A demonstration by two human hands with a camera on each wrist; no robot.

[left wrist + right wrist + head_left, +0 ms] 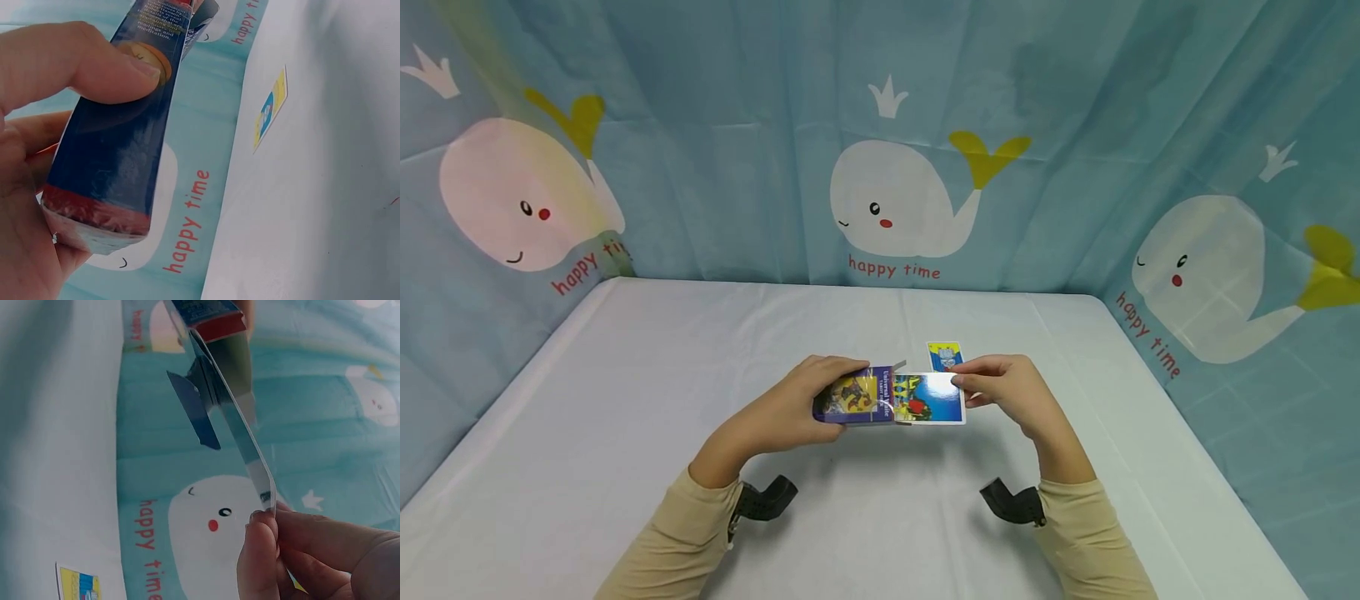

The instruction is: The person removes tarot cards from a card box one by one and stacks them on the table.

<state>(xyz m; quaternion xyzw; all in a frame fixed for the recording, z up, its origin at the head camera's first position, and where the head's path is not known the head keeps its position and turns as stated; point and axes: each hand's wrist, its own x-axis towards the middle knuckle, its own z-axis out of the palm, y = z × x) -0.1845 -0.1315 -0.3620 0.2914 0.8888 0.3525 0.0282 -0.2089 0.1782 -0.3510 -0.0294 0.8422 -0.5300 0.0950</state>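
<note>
My left hand (778,410) grips a dark blue and purple tarot card box (853,395), thumb along one narrow side and fingers on the opposite side. The box lies sideways above the table, its open end facing right, and a dark flap (195,409) sticks out there. A picture card (934,398) in blue and yellow with a white border reaches out of that open end. My right hand (1018,396) pinches the card's outer end between thumb and fingers. Behind the right fingers a second card (944,353), yellow and blue, lies on the table, partly covered in the head view.
A white cloth covers the table (625,400). Light blue curtains (737,167) printed with whales hang along its back and sides. Black wrist mounts (766,500) stick out inward from both beige sleeves (662,533).
</note>
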